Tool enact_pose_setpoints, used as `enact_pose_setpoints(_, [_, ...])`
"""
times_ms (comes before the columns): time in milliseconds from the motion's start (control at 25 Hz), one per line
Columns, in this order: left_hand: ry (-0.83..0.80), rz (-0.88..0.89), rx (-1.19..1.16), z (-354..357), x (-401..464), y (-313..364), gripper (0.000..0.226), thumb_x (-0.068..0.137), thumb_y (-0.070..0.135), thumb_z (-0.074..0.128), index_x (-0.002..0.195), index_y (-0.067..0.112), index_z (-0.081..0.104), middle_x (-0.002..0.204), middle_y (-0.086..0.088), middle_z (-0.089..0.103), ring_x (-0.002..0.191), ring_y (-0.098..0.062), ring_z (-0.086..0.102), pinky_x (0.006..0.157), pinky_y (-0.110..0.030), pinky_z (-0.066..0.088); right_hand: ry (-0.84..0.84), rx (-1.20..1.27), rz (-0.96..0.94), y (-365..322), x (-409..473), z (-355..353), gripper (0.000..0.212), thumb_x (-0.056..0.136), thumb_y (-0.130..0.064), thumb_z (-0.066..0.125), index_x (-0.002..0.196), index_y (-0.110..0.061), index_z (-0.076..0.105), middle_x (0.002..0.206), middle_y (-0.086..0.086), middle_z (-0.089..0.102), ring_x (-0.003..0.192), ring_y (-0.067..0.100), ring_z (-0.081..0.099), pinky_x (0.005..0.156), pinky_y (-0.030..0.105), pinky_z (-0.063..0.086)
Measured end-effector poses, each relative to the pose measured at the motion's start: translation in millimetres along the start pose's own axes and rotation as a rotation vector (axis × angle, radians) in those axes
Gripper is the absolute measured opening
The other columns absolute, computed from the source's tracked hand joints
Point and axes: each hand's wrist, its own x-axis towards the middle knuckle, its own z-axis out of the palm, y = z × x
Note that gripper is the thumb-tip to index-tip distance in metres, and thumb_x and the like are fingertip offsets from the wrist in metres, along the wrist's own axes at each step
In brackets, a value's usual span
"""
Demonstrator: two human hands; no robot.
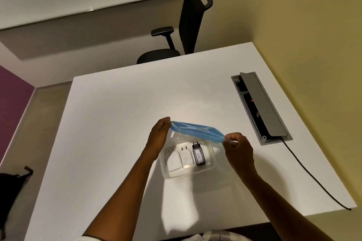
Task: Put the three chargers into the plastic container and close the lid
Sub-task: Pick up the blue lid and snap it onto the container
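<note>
A clear plastic container (pixel 166 168) sits on the white table (pixel 121 107). Inside lie two white chargers (pixel 174 159) (pixel 186 156) side by side and a black charger (pixel 198 156) with a white label reading 030. A blue lid (pixel 197 130) hangs tilted above the container's far edge. My left hand (pixel 158 135) pinches the lid's left end. My right hand (pixel 238 148) pinches its right end. The lid does not rest on the container.
An open grey cable box (pixel 260 103) is set into the table at the right, with a black cable (pixel 313 176) trailing to the table's front edge. A black office chair (pixel 188 25) stands behind the table. A dark bag (pixel 11 188) sits at the left.
</note>
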Motion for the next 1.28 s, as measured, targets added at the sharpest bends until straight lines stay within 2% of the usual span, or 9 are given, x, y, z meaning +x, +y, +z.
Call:
enact_pose_setpoints(80, [0.000,0.000,-0.061,-11.4,-9.1,-15.3,0.033,0.099,0.024,0.050,0.132,0.021,0.058,0.133,0.003,0.059,0.124,-0.015,0.054,0.102,-0.025,0.044,-0.014,0.013,-0.071,4.5,-16.9,7.7,0.013,0.082,-0.004,0.066,0.094,-0.009,0.063,0.094,0.011,0.064,0.081,0.024,0.063,0.068,0.029,0.054])
enact_pose_setpoints(200, [0.014,0.012,-0.138,-20.7,-23.6,-40.9,0.038,0.096,0.011,0.053,0.131,0.026,0.056,0.127,0.010,0.060,0.113,-0.002,0.058,0.082,-0.007,0.047,-0.064,0.027,-0.156,14.0,-41.1,17.5,0.028,0.080,0.000,0.070,0.103,-0.012,0.059,0.102,0.007,0.058,0.092,0.024,0.062,0.080,0.034,0.057])
enact_pose_setpoints(480, [0.049,0.017,-0.162,-16.7,-45.8,-82.1,0.054,0.090,-0.001,0.057,0.137,0.024,0.051,0.133,0.009,0.059,0.119,-0.004,0.058,0.091,-0.014,0.051,-0.141,-0.081,-0.229,27.4,-65.6,31.5,0.036,0.078,0.003,0.070,0.110,-0.008,0.057,0.109,0.007,0.054,0.100,0.021,0.056,0.088,0.040,0.055])
enact_pose_setpoints(680, [0.033,0.029,-0.044,-11.4,-51.2,-87.2,0.056,0.087,0.003,0.059,0.131,0.036,0.049,0.123,0.027,0.056,0.106,0.019,0.055,0.084,-0.003,0.047,-0.155,-0.128,-0.222,31.4,-68.5,37.0,0.037,0.078,0.002,0.070,0.112,-0.007,0.058,0.112,0.006,0.053,0.102,0.020,0.055,0.087,0.036,0.053])
enact_pose_setpoints(920, [0.054,0.013,0.009,-3.9,-55.7,-91.2,0.058,0.085,0.004,0.059,0.132,0.035,0.048,0.119,0.029,0.056,0.108,0.005,0.057,0.080,0.000,0.044,-0.193,-0.183,-0.212,38.7,-70.5,41.6,0.038,0.078,0.002,0.069,0.112,-0.007,0.057,0.114,0.008,0.053,0.100,0.021,0.055,0.078,0.027,0.048])
enact_pose_setpoints(1000, [0.061,0.004,0.035,-1.8,-55.4,-92.1,0.058,0.086,0.002,0.059,0.136,0.028,0.047,0.127,0.021,0.058,0.115,-0.005,0.057,0.088,-0.004,0.045,-0.194,-0.190,-0.216,40.1,-70.7,41.5,0.038,0.077,0.002,0.069,0.112,-0.007,0.057,0.114,0.008,0.053,0.099,0.020,0.055,0.077,0.026,0.047])
enact_pose_setpoints(1080, [0.065,-0.001,0.069,-1.1,-54.5,-91.8,0.065,0.088,0.002,0.059,0.147,0.020,0.040,0.144,0.007,0.052,0.129,-0.015,0.052,0.106,-0.025,0.046,-0.201,-0.191,-0.225,39.9,-70.7,41.3,0.038,0.077,0.003,0.069,0.112,-0.007,0.057,0.114,0.008,0.053,0.100,0.019,0.054,0.078,0.024,0.046])
enact_pose_setpoints(1160, [0.069,0.000,0.103,0.1,-53.2,-91.3,0.070,0.088,0.003,0.059,0.151,0.019,0.035,0.151,0.001,0.047,0.136,-0.019,0.047,0.115,-0.039,0.041,-0.207,-0.191,-0.232,39.4,-70.6,41.2,0.039,0.077,0.003,0.069,0.112,-0.007,0.056,0.115,0.008,0.052,0.102,0.017,0.054,0.078,0.022,0.045])
enact_pose_setpoints(1280, [0.083,-0.016,0.155,1.1,-51.9,-91.7,0.073,0.088,0.004,0.060,0.153,0.018,0.032,0.155,-0.002,0.042,0.141,-0.021,0.042,0.118,-0.042,0.036,-0.212,-0.192,-0.246,38.3,-70.9,41.3,0.039,0.078,0.003,0.068,0.113,-0.008,0.056,0.116,0.007,0.052,0.104,0.016,0.053,0.079,0.020,0.043])
